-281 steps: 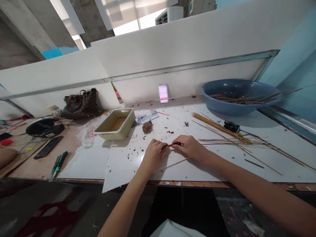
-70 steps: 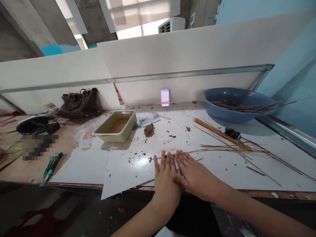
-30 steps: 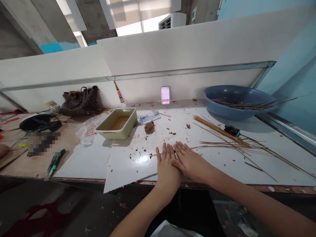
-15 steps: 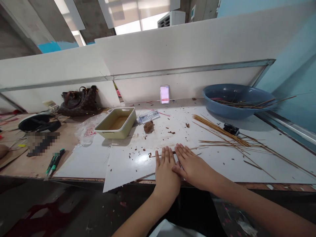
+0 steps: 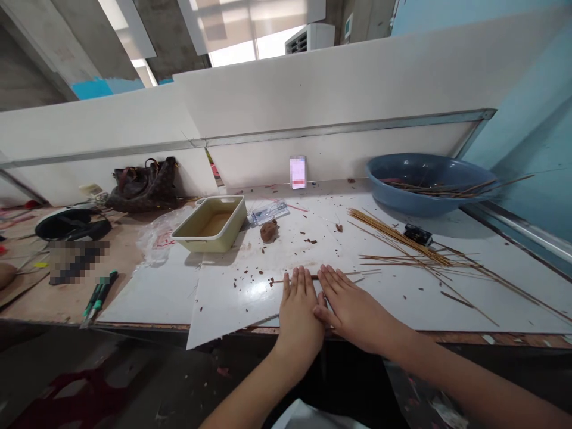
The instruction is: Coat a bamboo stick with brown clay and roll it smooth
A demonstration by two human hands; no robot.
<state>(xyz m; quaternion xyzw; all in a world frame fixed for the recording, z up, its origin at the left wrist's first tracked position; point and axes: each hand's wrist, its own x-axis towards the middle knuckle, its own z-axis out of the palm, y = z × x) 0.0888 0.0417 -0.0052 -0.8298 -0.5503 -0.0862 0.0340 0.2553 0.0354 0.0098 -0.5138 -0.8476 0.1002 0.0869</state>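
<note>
Left of my left hand [image 5: 300, 307], a cream tray [image 5: 199, 243] sits beside a clear plastic bag [image 5: 154, 247], and a brown clay lump [image 5: 269, 231] lies just ahead of the hand, within easy reach. That hand and my right hand [image 5: 357, 307] lie open and flat, palms down, side by side and touching, gripping nothing. A thin wooden stick [image 5: 364, 273] runs beneath the fingertips on a white board [image 5: 232, 313] dotted with clay crumbs; the flat palms seem placed to pin it there. Right of the hands lies a loose spread of sticks [image 5: 402, 245], and beyond them a blue basin [image 5: 415, 205] holds more.
</note>
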